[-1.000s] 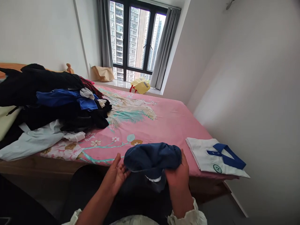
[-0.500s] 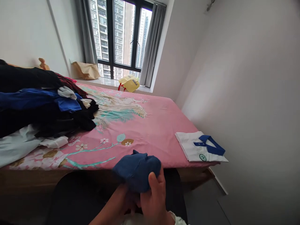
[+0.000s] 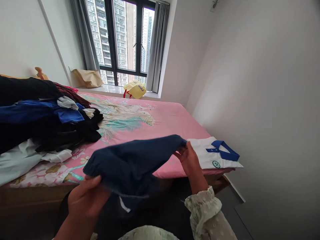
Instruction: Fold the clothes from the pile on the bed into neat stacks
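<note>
A dark blue garment (image 3: 132, 158) is stretched in the air between my two hands, above the near edge of the bed. At its lower left corner, my left hand (image 3: 87, 196) pinches the cloth with the thumb on top. My right hand (image 3: 188, 160) grips its upper right end between thumb and fingers. The garment's lower part hangs loose, slightly blurred, and a small white tag (image 3: 124, 205) shows beneath it. Just right of my right hand, a folded white polo shirt (image 3: 203, 155) with a blue collar lies on the bed.
A heap of clothes (image 3: 45, 116) covers the left side of the bed with its pink flowered sheet (image 3: 170, 118). On the window sill are a brown paper bag (image 3: 88, 78) and a yellow bag (image 3: 135, 89). A wall stands at the right.
The blue garment was bunched up between my hands, low over the bed edge. Now it is spread out and raised, and my hands have moved apart. The view has shifted slightly.
</note>
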The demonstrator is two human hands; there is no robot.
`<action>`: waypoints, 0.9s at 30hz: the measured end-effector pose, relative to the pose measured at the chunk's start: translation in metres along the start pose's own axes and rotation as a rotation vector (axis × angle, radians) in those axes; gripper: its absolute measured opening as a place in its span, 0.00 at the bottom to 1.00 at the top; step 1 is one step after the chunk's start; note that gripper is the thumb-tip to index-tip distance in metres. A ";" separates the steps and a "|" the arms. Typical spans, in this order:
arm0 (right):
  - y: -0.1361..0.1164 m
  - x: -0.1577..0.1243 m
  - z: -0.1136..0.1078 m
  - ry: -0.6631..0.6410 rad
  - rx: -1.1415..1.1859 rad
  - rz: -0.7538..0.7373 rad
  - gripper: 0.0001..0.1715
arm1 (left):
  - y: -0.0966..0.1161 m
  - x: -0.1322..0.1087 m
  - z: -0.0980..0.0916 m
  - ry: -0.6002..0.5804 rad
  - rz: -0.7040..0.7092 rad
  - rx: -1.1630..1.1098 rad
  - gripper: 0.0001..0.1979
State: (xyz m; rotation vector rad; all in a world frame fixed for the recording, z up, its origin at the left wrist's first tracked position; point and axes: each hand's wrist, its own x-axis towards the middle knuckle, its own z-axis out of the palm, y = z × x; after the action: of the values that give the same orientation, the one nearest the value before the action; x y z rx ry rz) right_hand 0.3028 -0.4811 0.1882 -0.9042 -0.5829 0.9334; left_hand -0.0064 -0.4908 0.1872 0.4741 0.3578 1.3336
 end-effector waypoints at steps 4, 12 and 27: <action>0.007 -0.032 0.002 -0.206 -0.392 0.076 0.23 | -0.004 0.006 0.024 0.204 0.061 0.053 0.21; 0.043 -0.123 0.047 -0.781 -0.531 0.110 0.14 | -0.023 0.000 0.057 0.197 0.127 0.088 0.19; 0.019 -0.068 0.014 -0.127 -1.003 -0.283 0.10 | -0.009 -0.001 -0.009 -0.256 -0.209 1.186 0.37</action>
State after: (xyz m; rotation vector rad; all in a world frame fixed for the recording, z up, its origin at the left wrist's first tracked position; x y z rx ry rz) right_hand 0.2507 -0.5288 0.1756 -1.5962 -1.3028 0.4007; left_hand -0.0040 -0.4916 0.1746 1.5241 0.9496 0.7220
